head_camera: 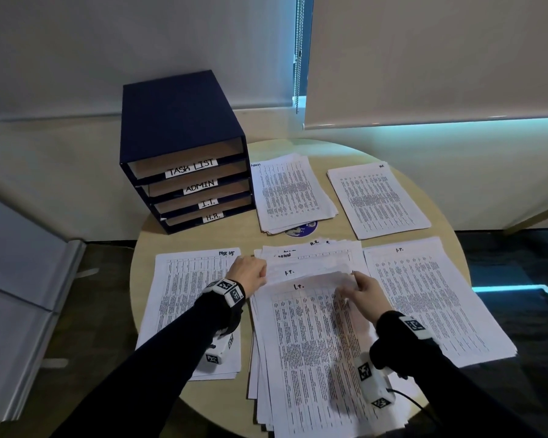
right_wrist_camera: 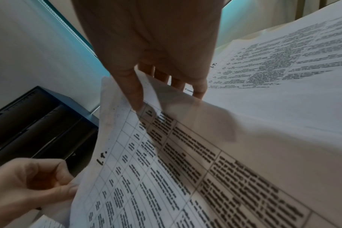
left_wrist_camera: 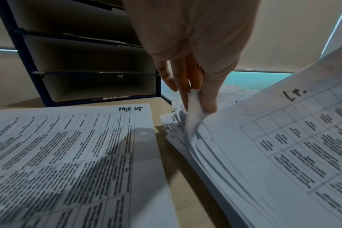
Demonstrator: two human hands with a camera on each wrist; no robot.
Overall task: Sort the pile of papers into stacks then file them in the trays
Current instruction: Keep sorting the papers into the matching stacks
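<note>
From the head camera, the pile of papers (head_camera: pixel 310 343) lies at 6 o'clock on the table (head_camera: pixel 355 153). Left wrist: the left hand (left_wrist_camera: pixel 187 61) pinches several sheets' far-left corner. Right wrist: the right hand (right_wrist_camera: pixel 152 46) pinches the top sheet (right_wrist_camera: pixel 185 162) (marked "I.T.").

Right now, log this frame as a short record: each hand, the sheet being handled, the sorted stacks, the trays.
left hand: pinches the left edge of the top sheets of the middle pile
right hand: pinches the top edge of the lifted sheet
lifted sheet: marked I.T.
sorted stacks: four around the pile; the I.T. stack lies to its right
trays: labelled TASK LIST, ADMIN, I.T., H.R.; no papers visible in them
</note>
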